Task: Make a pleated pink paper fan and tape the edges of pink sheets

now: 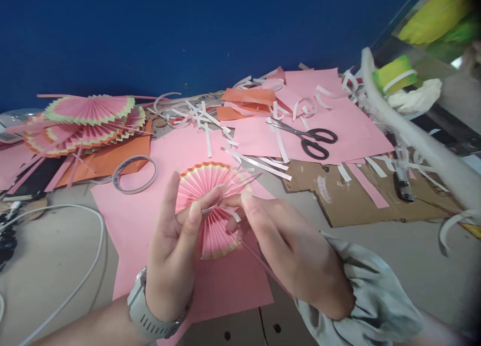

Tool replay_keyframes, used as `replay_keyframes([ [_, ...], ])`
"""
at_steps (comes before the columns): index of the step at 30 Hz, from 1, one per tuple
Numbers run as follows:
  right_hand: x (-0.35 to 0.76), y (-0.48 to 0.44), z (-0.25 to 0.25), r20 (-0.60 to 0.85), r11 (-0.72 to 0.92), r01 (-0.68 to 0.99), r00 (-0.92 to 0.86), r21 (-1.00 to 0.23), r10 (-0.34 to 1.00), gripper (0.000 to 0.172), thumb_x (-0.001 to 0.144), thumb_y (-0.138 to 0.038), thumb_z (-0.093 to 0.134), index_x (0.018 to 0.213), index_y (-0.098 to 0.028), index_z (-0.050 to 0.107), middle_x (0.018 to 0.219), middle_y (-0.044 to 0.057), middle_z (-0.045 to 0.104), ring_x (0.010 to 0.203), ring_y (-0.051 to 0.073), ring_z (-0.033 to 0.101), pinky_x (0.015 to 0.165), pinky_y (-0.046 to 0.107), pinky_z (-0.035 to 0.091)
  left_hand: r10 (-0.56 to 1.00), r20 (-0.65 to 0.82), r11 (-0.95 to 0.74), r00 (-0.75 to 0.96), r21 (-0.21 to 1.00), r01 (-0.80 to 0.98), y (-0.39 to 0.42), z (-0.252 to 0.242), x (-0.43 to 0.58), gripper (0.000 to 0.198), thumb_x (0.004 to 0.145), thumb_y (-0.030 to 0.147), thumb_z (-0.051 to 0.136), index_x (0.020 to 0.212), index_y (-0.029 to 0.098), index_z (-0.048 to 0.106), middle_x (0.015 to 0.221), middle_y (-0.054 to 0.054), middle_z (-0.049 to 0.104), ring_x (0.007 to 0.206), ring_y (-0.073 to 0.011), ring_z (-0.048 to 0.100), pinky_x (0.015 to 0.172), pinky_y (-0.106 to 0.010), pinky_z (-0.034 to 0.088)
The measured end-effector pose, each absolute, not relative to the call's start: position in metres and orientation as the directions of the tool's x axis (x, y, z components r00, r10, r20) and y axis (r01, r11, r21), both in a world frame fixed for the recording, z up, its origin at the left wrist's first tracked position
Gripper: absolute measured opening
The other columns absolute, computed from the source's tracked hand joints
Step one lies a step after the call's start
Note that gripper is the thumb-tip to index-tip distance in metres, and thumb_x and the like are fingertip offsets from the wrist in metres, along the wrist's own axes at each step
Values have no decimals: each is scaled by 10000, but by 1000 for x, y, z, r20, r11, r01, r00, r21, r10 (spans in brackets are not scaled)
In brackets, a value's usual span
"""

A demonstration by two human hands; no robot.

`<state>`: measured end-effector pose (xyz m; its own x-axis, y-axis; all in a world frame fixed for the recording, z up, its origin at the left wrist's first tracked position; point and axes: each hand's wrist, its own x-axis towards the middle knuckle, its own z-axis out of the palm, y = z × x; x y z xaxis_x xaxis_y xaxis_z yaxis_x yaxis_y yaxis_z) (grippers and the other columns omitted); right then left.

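Note:
In front of me, a pink pleated paper fan [216, 236] with an orange and cream edge lies beneath my hands, over pink paper sheets. My left hand [175, 241], with a grey watch at the wrist, has one finger raised while its thumb and another finger pinch a thin white sliver. The fingertips of my right hand [285, 236] are closed close by, where a short white strip [233, 215] curls out. Fingers hide most of the strip. A thin pink paper stick [265, 268] runs under my right hand from the fan's edge.
Black-handled scissors [304, 135] rest on pink sheets [259, 135] at back right, among white paper strips. A tape roll [134, 174] lies left of the fan. Finished-looking fans [90, 110] are stacked at back left. Cardboard [338, 201] lies right, a white cable [99, 246] left.

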<state>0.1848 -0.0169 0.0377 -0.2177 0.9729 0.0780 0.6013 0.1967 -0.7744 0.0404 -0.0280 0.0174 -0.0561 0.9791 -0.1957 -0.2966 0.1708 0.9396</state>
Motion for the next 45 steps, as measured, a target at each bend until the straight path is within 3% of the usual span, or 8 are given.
replay_keyframes([
  [5, 202, -9, 38, 90, 159, 610, -142, -777, 986, 390, 955, -344, 228, 675, -223, 471, 569, -6, 549, 577, 151, 544, 624, 320, 411, 980, -62, -3, -188, 945, -327, -19, 26, 38, 507, 903, 189, 478, 1363, 325, 314, 1046, 22, 694, 1115, -159, 562, 986, -305, 425],
  [10, 204, -4, 36, 517, 442, 692, -115, -571, 848, 177, 902, -182, 374, 1019, -195, 505, 997, 86, 575, 988, 211, 506, 862, 368, 376, 972, -215, 163, -96, 908, -386, -7, 38, 27, 415, 898, 198, 486, 1304, 244, 416, 1059, -18, 690, 1104, -156, 571, 942, -270, 460],
  [15, 196, -5, 32, 226, 309, 566, -214, -764, 950, 215, 928, -224, 370, 1039, -226, 554, 1044, 35, 608, 1003, 180, 537, 866, 333, 394, 968, -242, 199, -72, 906, -374, 4, 39, 16, 383, 886, 218, 505, 1265, 190, 460, 1058, -68, 688, 1103, -160, 571, 986, -277, 418],
  [19, 204, 0, 34, 223, 195, 271, 75, -943, 972, 108, 884, -304, 482, 834, -259, 567, 808, 15, 571, 797, 161, 546, 713, 307, 424, 975, -197, 143, -104, 912, -385, 7, 29, 13, 445, 869, 226, 521, 1300, 178, 420, 1034, -80, 695, 1104, -190, 571, 1007, -350, 394],
  [25, 219, 20, 42, -69, -11, -306, 176, -952, 982, 349, 890, -406, 428, 587, -235, 394, 489, -64, 187, 425, 110, 216, 456, 283, 299, 958, -284, 245, -47, 891, -382, 4, 24, 12, 462, 868, 249, 530, 1309, 181, 409, 1056, -86, 686, 1085, -190, 584, 986, -338, 401],
  [31, 208, 6, 35, 71, 61, 86, 123, -994, 990, 172, 847, -364, 541, 740, -237, 496, 644, -32, 476, 598, 108, 463, 527, 244, 373, 960, -278, 266, 17, 897, -352, 1, 26, 12, 462, 880, 272, 516, 1322, 213, 393, 1004, -80, 705, 1026, -201, 618, 904, -335, 462],
  [35, 202, -3, 32, 40, 38, 318, 1, -947, 999, 319, 891, -391, 447, 623, -219, 447, 527, -41, 388, 483, 101, 386, 443, 242, 325, 961, -277, 264, 10, 902, -342, 3, 27, 11, 506, 851, 283, 556, 1325, 204, 395, 977, -84, 713, 1006, -212, 627, 896, -340, 462],
  [45, 198, 2, 34, -52, -38, 56, -281, -998, 958, 194, 913, -251, 432, 921, -261, 626, 663, -43, 554, 642, 70, 555, 602, 172, 480, 941, -338, 321, 10, 885, -336, 3, 24, 10, 482, 853, 295, 556, 1305, 210, 411, 1000, -92, 704, 965, -199, 640, 829, -300, 484],
])
